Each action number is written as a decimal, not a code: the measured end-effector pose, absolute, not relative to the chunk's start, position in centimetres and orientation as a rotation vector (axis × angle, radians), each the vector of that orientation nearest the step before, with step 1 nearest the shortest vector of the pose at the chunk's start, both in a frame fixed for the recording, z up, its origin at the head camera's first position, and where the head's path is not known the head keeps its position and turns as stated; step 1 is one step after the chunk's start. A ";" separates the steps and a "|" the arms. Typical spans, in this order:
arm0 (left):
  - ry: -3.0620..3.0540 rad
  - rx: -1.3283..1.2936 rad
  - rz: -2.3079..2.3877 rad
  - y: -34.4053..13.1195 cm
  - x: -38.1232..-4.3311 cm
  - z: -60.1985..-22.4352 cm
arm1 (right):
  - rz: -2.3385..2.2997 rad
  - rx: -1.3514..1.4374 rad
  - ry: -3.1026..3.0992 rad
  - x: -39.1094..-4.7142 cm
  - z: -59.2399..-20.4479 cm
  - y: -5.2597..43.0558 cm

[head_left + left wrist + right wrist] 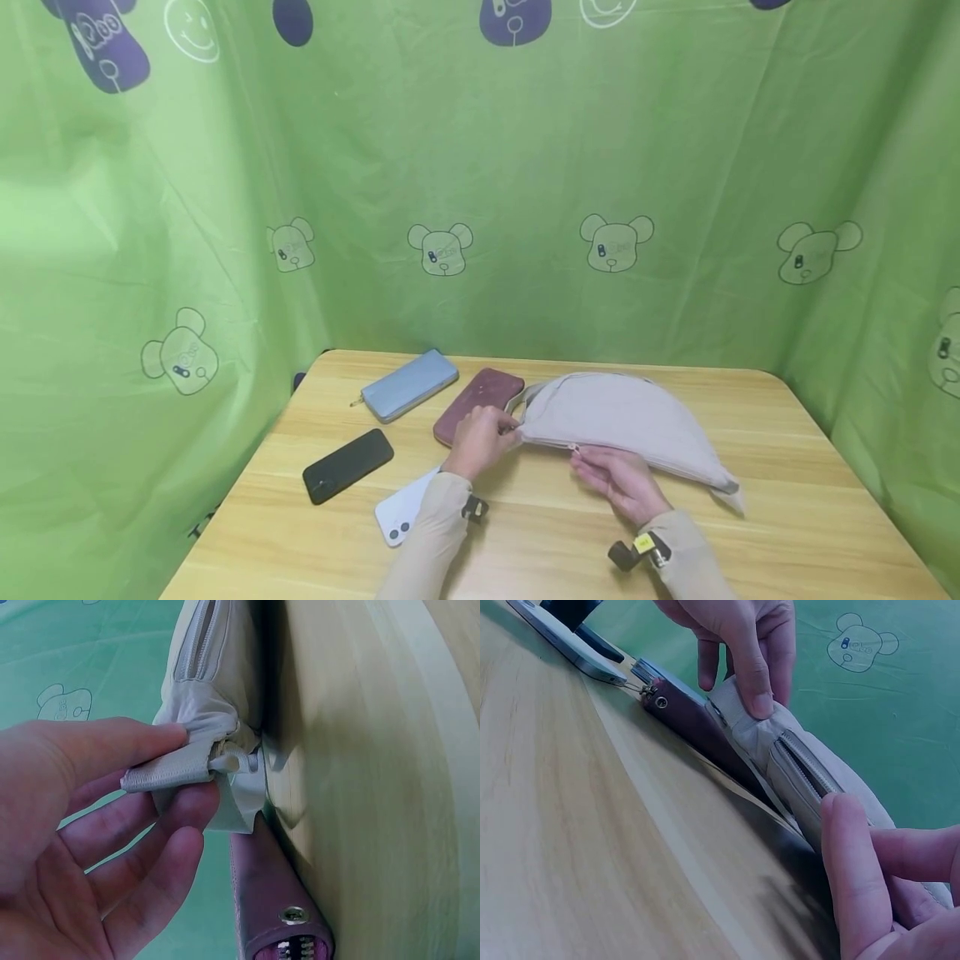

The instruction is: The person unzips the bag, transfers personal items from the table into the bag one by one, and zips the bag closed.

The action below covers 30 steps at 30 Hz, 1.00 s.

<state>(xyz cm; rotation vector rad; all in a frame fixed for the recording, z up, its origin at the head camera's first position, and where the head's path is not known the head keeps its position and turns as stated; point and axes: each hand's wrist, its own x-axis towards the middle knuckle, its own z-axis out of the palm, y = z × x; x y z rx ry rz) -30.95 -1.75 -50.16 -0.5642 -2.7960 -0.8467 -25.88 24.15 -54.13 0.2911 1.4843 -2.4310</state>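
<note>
A pale grey crescent-shaped bag lies on the table, its long zip edge facing me. My left hand pinches the bag's left end; in the left wrist view, thumb and fingers grip the strap tab beside the zip. At the zip pull, my right hand pinches with thumb and fingers. A short stretch of the zip is parted between both hands in the right wrist view. The pull itself is hidden there by my fingers. Behind my left hand lies a maroon wallet.
A blue zip wallet lies at the back left, next to the maroon one. Nearer are a black phone and a white phone, partly covered by my left sleeve. Green curtains surround the wooden table.
</note>
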 end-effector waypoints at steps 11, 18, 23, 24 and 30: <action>-2.783 -0.568 -0.847 -1.8 -31.0 -50.2 | -2.437 0.299 1.469 -26.0 -54.1 24.4; -2.779 -0.572 -0.844 -1.8 -31.1 -50.3 | -2.437 0.287 1.464 -25.9 -54.0 24.5; -2.784 -0.570 -0.843 -1.8 -31.2 -50.2 | -2.431 0.281 1.464 -25.8 -53.8 24.5; -2.786 -0.569 -0.842 -1.8 -31.2 -50.3 | -2.428 0.281 1.462 -25.8 -53.8 24.5; -2.796 -0.564 -0.836 -1.9 -31.2 -50.3 | -2.425 0.277 1.463 -25.8 -53.8 24.5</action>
